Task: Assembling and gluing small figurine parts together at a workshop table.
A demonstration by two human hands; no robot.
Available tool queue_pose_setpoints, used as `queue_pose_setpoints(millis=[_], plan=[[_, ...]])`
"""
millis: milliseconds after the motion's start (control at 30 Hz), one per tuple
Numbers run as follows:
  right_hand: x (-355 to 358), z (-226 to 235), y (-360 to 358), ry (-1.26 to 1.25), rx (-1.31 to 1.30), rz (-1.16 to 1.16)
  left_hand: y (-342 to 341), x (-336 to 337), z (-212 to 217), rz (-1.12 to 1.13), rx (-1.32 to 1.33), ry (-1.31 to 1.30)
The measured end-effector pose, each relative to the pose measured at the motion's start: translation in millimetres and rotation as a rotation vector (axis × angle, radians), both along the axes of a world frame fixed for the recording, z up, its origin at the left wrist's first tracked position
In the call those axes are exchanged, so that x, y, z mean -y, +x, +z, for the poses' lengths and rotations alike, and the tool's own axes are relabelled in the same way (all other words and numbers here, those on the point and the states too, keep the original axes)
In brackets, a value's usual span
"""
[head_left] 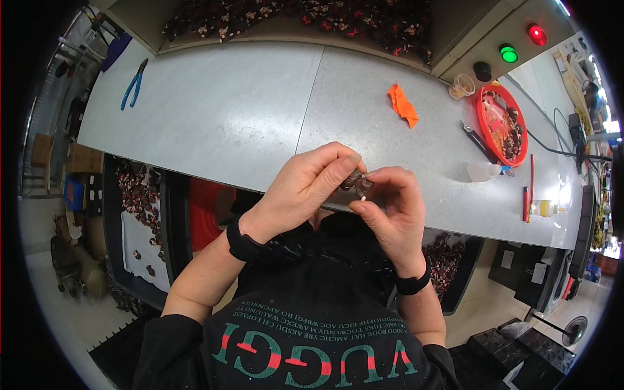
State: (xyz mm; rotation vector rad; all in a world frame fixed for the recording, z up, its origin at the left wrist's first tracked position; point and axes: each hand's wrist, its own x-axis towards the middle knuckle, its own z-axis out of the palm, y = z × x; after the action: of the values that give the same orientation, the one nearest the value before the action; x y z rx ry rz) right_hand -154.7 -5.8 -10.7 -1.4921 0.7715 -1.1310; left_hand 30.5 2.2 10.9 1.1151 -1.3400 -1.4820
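My left hand (302, 185) and my right hand (400, 205) meet above the near edge of the grey table (221, 117). The left thumb and fingers pinch a small dark brown piece (351, 180). Right against it, the right thumb and fingertips are closed around a similar brown part (365, 186) with a pale tip. The two touch; whether they are joined, I cannot tell. Both look like small figure parts, partly covered by my fingers. A black band circles each wrist.
An orange cloth scrap (403, 106) lies beyond my hands. To the right are a red tray (482, 120) of small pieces, a cutter (478, 140), a white bottle (482, 171) and a clear cup (461, 86). Blue-handled pliers (134, 88) lie far left. Dark bins (170, 227) of pieces stand below the table edge.
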Motion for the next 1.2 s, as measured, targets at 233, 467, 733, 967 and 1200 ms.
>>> queue_pose_setpoints(millis=[233,467,733,967,1200], plan=[[-1.1,-5.7,1.3,0.06,0.062,-0.033,-2.1,-1.6,1.7,-0.031,0.025,-0.026],[-0.4,-3.6,4.9,0.017,0.029,-0.065,-3.1,-1.1,3.1,-0.011,0.051,-0.005],[-0.5,-6.7,10.4,-0.059,-0.014,-0.094,-5.9,-1.0,3.6,0.043,-0.004,-0.015],[-4.3,-11.5,9.8,-0.013,-0.002,-0.184,-13.9,-0.4,6.2,0.039,0.014,-0.142],[3.4,-3.7,7.9,-0.257,-0.224,-0.178,-15.7,3.6,10.9,0.003,0.205,-0.05]])
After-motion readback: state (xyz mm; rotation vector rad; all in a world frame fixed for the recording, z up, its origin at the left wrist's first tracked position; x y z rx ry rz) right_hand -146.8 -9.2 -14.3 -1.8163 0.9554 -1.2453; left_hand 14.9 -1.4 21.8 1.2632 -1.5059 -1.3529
